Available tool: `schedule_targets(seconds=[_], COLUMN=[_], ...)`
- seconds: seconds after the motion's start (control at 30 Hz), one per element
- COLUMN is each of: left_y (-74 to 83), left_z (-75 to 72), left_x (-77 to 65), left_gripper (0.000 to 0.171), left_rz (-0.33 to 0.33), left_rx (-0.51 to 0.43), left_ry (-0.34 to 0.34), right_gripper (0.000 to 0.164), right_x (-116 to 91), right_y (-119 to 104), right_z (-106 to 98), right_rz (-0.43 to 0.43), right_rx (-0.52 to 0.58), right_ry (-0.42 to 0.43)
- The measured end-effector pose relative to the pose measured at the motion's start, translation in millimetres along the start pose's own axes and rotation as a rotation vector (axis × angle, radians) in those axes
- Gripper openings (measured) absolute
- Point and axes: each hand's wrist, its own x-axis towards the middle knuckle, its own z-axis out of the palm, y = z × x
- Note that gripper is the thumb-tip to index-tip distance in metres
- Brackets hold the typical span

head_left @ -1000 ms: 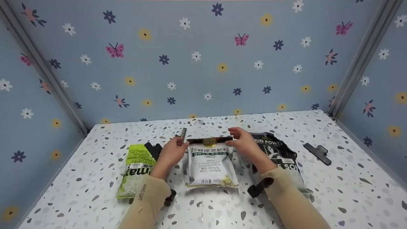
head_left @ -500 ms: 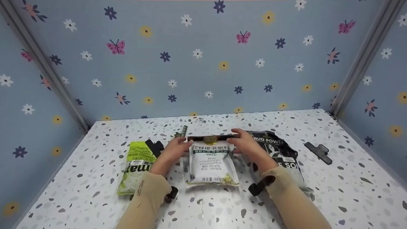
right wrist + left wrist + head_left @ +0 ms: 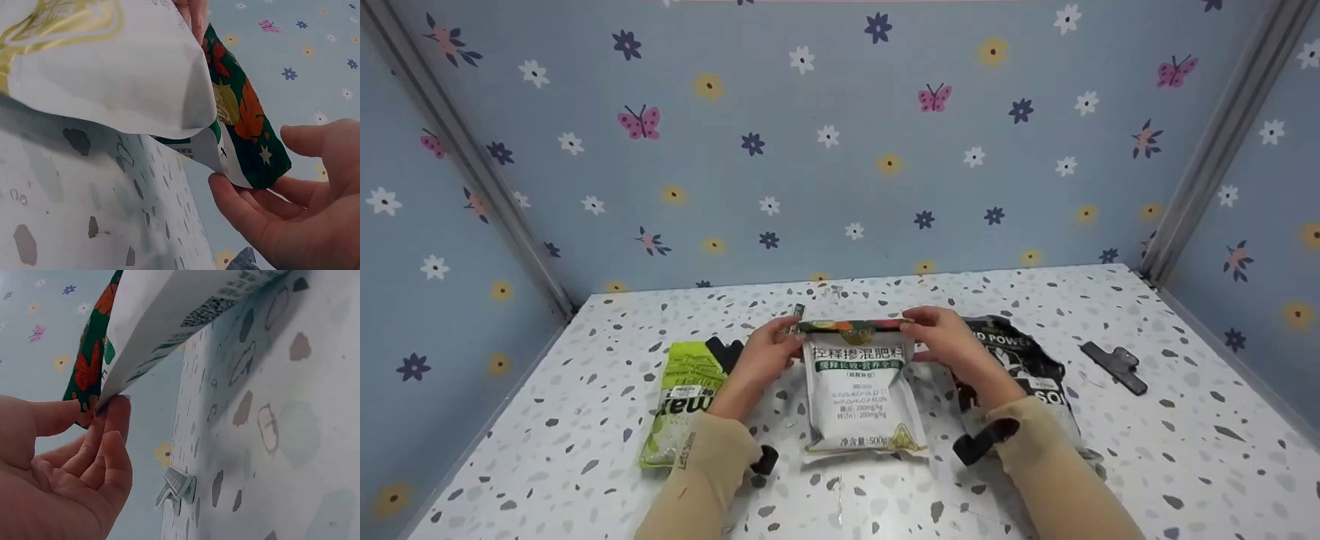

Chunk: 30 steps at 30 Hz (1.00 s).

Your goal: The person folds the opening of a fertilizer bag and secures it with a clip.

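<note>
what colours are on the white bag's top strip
The top strip is dark green with red, orange and gold shapes, clearest in the right wrist view.

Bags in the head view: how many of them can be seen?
3. The green bag is at the left, the white bag in the middle, and the black bag at the right, partly covered. I see no others.

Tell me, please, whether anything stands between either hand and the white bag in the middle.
Nothing visible does: the left hand pinches one upper corner of the white bag, and the right hand touches the other. The green bag and black bag lie off to the sides.
</note>
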Motion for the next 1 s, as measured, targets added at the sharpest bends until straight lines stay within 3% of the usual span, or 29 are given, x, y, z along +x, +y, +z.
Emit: schedule_targets(seconds=[0.17,0.33,0.63,0.87,1.0], left_y=[-1.8,-0.1,0.0,2.4,7.5], left_z=[1.1,2.5,-0.5,-4.9,-6.9], left_x=[0.3,1.5,-0.6,-0.6,-1.9], left_gripper=[0.043,0.037,0.027,0.020,0.019], left_rz=[0.050,0.070,0.150,0.214,0.234], left_rx=[0.018,0.019,0.025,-0.026,-0.002], left_ry=[0.035,0.079,0.131,0.180,0.197], right_gripper=[0.050,0.039,0.029,0.022,0.017], right_x=[-1.7,-2.9,-2.7,-2.5,-2.9], right_y=[-1.2,-1.7,-3.3,-2.4,-3.8], right_z=[-7.2,-8.7,-4.6,-6.0,-8.5], right_rz=[-0.021,-0.040,-0.080,-0.145,-0.161], right_rx=[-0.046,-0.051,-0.006,0.011,0.028], right_ry=[-0.034,-0.009,0.044,0.040,0.041])
